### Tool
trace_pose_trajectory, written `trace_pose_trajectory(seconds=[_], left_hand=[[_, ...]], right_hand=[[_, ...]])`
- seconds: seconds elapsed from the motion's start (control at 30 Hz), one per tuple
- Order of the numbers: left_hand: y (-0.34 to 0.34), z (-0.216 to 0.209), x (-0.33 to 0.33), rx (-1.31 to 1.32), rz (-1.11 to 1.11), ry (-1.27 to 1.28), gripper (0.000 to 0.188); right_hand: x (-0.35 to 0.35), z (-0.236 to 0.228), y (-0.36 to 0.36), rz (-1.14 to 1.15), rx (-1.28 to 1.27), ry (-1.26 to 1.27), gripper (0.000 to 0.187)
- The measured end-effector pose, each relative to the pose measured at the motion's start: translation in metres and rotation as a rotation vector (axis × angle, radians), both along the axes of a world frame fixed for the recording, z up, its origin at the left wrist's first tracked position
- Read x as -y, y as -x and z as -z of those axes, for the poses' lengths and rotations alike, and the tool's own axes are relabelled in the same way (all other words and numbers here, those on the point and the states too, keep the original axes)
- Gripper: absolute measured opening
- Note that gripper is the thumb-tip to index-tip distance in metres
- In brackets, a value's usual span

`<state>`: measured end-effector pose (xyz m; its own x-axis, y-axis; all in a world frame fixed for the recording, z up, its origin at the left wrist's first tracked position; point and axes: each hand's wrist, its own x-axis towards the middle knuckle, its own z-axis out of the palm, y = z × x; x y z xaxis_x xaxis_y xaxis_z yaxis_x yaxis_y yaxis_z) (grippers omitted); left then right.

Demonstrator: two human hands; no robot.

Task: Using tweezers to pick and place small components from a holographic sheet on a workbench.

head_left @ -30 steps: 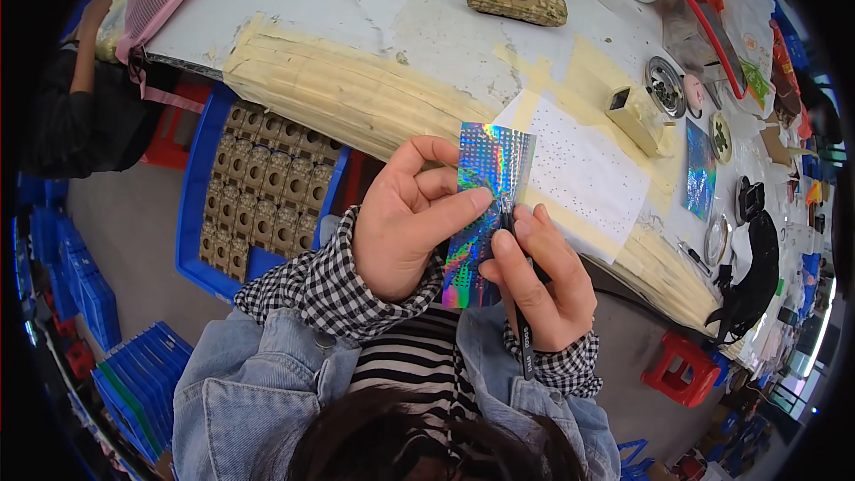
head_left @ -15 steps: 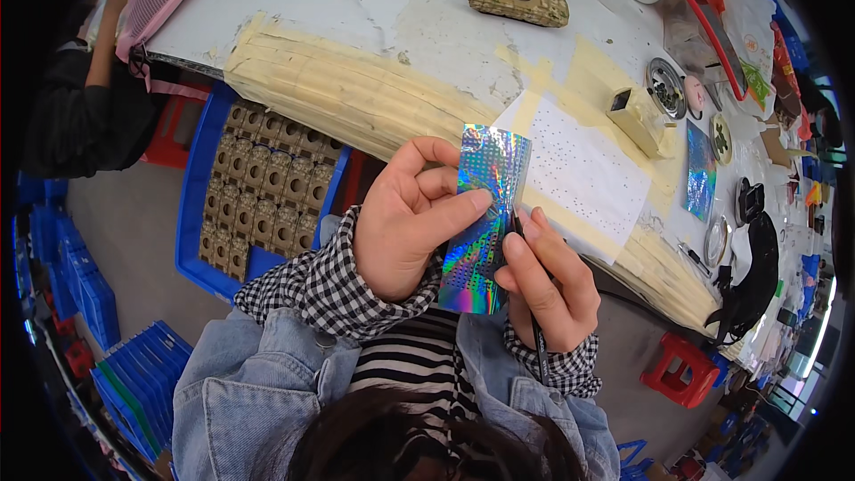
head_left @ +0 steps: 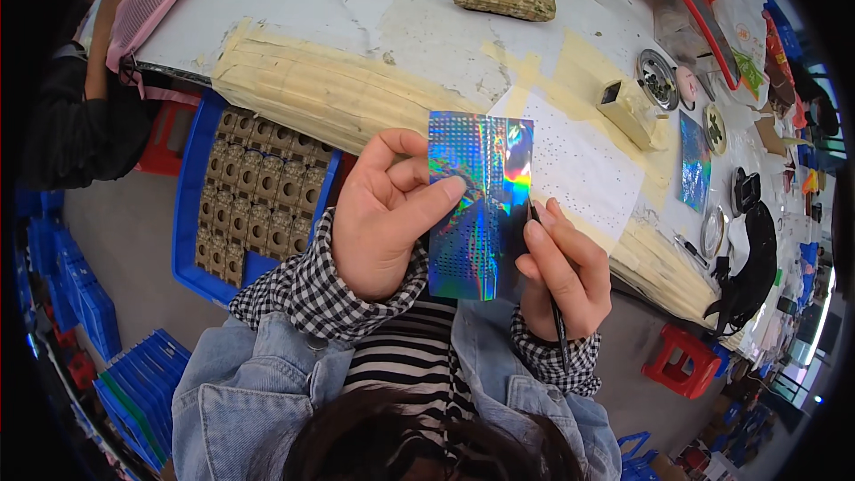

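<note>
Pinching a holographic sheet (head_left: 472, 254) at its left side, the left hand (head_left: 378, 223) lays its thumb flat across the shiny face while the other fingers curl in behind; their tips are hidden, so how tightly they press cannot be told. The sheet is held up in front of the striped shirt (head_left: 401, 374), just off the near edge of the table (head_left: 285, 4). Its long axis runs away from the body, almost straight up the view, with one short edge toward the table and the other toward the shirt. Rows of tiny squares cover much of the face, and a bright lengthwise crease divides them from a smoother strip on the right.

Thumb and fingers of the right hand (head_left: 570, 272) close around slim black tweezers (head_left: 558, 321), gripped like a pen. The tweezers point away from the body and slightly left, tip at the sheet's right edge, rear end back by the wrist; whether the tip touches the sheet cannot be made out.

Beyond the hands, a dotted white paper (head_left: 597, 174) lies against the yellow-taped table edge (head_left: 312, 80), partly covered by the sheet. Farther right rests another holographic sheet (head_left: 695, 165). Left of the person, a blue crate (head_left: 189, 214) contains rows of camouflage-patterned cases (head_left: 254, 169).
</note>
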<state>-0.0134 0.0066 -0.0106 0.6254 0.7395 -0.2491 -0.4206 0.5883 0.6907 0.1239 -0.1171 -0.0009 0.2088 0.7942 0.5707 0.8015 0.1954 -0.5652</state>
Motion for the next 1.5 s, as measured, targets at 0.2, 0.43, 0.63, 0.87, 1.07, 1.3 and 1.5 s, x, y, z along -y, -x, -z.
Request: trace_pose_trajectory(seconds=[0.2,0.43,0.63,0.87,1.07,1.3,1.5], left_hand=[[0.002,-0.001,-0.008,-0.002,-0.099,-0.058,0.031],[0.005,0.001,-0.018,-0.001,-0.144,-0.058,0.032],[0.006,0.005,-0.02,0.014,-0.16,-0.059,0.031],[0.003,0.004,-0.019,0.02,-0.151,-0.045,0.031],[0.004,0.003,-0.018,0.018,-0.145,-0.043,0.032],[0.007,0.002,-0.015,-0.001,-0.114,-0.077,0.032],[0.002,0.0,-0.006,-0.076,-0.011,-0.095,0.03]], right_hand=[[0.003,0.015,-0.019,0.129,0.122,0.031,0.035],[-0.006,0.015,-0.027,0.222,0.215,0.079,0.034],[-0.008,0.014,-0.029,0.253,0.262,0.098,0.033],[-0.014,0.007,-0.032,0.214,0.307,0.179,0.024],[-0.019,-0.011,-0.036,0.128,0.366,0.271,0.023],[0.0,-0.004,-0.044,0.145,0.061,0.184,0.016],[0.013,0.002,-0.032,0.164,-0.212,-0.018,0.014]])
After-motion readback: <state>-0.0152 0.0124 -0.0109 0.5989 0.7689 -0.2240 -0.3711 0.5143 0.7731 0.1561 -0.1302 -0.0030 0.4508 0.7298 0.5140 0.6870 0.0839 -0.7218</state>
